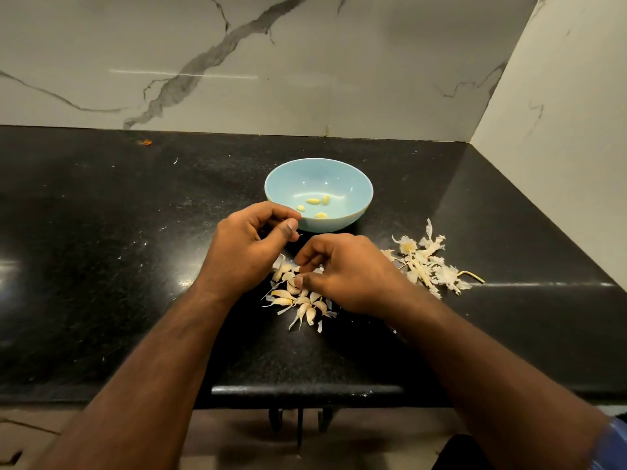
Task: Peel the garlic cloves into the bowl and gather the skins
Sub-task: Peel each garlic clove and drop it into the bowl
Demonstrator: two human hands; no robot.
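Observation:
A light blue bowl (356, 179) stands on the black counter and holds several peeled yellow cloves (314, 200). In front of it lies a heap of unpeeled garlic cloves (300, 305). My left hand (247, 247) hovers at the bowl's near rim with its fingers curled against the thumb, and a thin sliver of skin shows at the thumb tip. My right hand (342, 269) is down on the heap's far side, thumb and fingertips pinching a clove there. A pile of papery skins and stem pieces (427, 266) lies to the right of my right hand.
The black stone counter (118, 266) meets a marble wall at the back and another on the right. Its front edge runs just below the heap. Small skin flecks are scattered on it, and a tiny orange scrap (147, 142) sits at the back left.

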